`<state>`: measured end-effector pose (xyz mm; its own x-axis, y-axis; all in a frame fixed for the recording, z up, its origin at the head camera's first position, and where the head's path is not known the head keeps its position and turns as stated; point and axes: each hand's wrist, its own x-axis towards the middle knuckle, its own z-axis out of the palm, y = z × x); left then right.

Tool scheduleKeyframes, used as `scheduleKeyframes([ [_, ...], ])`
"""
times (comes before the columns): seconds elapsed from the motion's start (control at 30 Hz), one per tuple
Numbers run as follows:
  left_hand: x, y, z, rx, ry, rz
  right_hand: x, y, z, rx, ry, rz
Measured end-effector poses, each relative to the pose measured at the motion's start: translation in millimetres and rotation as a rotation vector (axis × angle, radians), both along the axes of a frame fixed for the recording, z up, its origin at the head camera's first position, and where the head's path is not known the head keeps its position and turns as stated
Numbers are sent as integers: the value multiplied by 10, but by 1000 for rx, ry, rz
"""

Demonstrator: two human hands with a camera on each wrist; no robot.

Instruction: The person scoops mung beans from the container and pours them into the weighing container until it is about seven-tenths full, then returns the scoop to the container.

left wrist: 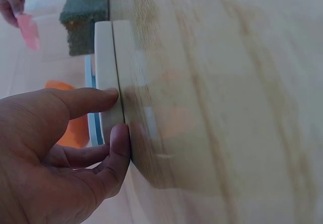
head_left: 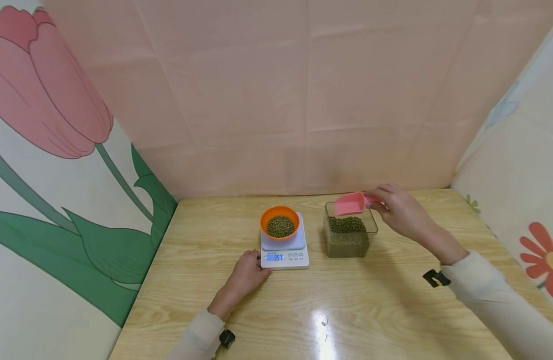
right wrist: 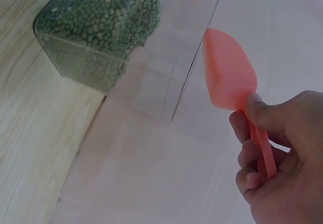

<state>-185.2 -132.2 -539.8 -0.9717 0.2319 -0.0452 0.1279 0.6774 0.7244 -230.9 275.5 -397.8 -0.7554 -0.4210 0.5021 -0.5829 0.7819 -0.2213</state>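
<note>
While the right hand (head_left: 400, 210) pinches the slim handle of a pink scoop (head_left: 350, 204) between thumb and curled fingers, the smooth, rounded blade juts out to the left of the grip, above the far part of a clear box (head_left: 348, 247). Straight-walled and thin-rimmed, the box holds small, round, glossy green beans (head_left: 348, 224), their surface sloping. Left of it sits a flat white scale (head_left: 299, 262) with a pale platform, bearing a round orange bowl (head_left: 280, 212) with more beans inside. The left hand (head_left: 246, 274) grips the scale's near left corner, thumb against the near edge and fingers curled at the left side, with the bowl just beyond on the far side. Both scale and box rest on a wood-grained table (head_left: 199, 240) with a bright glare at its near side. The display's last digit is hard to read, the left fingertips are partly hidden by the scale in the head view, and the right wrist view cuts off the bowl and shows only the scoop's outside.
</note>
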Motion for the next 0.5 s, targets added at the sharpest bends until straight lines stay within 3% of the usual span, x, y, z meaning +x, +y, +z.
scheduleKeyframes([
  [0.5,-15,13,-6,-31,15,6,29,135,-50,49,-8,-22],
])
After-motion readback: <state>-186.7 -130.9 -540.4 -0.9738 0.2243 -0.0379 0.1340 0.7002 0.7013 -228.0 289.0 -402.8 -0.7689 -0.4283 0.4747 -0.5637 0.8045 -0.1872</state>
